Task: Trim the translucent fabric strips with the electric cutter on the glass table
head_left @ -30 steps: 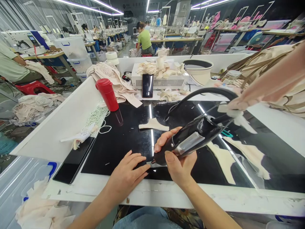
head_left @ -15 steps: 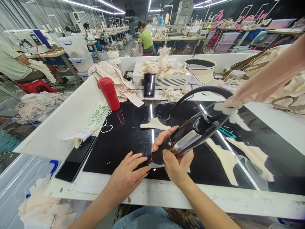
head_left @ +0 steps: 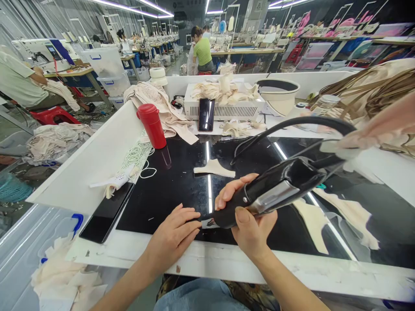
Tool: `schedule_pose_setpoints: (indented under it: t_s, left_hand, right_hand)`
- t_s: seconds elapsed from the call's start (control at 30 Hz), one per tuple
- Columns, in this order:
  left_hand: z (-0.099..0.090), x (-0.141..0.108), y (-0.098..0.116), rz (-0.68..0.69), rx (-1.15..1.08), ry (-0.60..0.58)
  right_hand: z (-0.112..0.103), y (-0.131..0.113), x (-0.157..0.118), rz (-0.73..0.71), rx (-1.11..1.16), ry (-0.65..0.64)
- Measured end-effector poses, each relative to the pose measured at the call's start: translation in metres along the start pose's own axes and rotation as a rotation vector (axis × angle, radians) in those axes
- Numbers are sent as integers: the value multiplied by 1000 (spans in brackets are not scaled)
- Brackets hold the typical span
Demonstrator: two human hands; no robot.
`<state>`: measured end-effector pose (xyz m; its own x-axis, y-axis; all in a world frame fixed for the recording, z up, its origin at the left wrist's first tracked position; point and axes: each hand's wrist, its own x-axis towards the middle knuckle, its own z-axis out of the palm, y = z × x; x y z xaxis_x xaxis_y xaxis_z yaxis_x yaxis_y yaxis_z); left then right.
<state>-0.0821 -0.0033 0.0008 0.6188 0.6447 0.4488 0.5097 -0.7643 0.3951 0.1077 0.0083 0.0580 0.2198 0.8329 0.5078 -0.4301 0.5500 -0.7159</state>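
Observation:
My right hand (head_left: pixel 253 224) grips a black corded hand tool (head_left: pixel 275 188) with a silver metal lever. The tool is tilted, its rounded end low over the black glossy board (head_left: pixel 175 185) and its cord rising to the right. A small pale piece (head_left: pixel 207 223) shows under the tool's tip, near my left fingertips. My left hand (head_left: pixel 175 229) lies flat with fingers stretched out at the board's front edge, holding nothing. Another person's hand (head_left: pixel 359 140), blurred, reaches in from the right by the cord and a pale, unclear thing.
Cream fabric pieces (head_left: pixel 214 167) lie beyond my hands, with more cut pieces (head_left: pixel 311 224) on the right. A red bottle (head_left: pixel 151 126), green cord (head_left: pixel 138 155) and a dark flat slab (head_left: pixel 106 214) are at left. A phone (head_left: pixel 206 115) leans against a white box (head_left: pixel 227 111).
The tool and my right hand have shifted right, and the tip is farther from my left fingers. The other person's hand has also moved right. My left hand stays nearly in place.

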Motion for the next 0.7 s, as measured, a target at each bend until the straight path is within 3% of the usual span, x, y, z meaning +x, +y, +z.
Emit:
schedule_pose_setpoints:
  t_s: [0.47,0.7]
  left_hand:
    - [3,2,2,-15,60,-44]
    - [-2,5,2,34,68,-118]
  right_hand:
    - [6,5,-8,28,-69,-25]
    - [-7,-15,3,-14,-71,18]
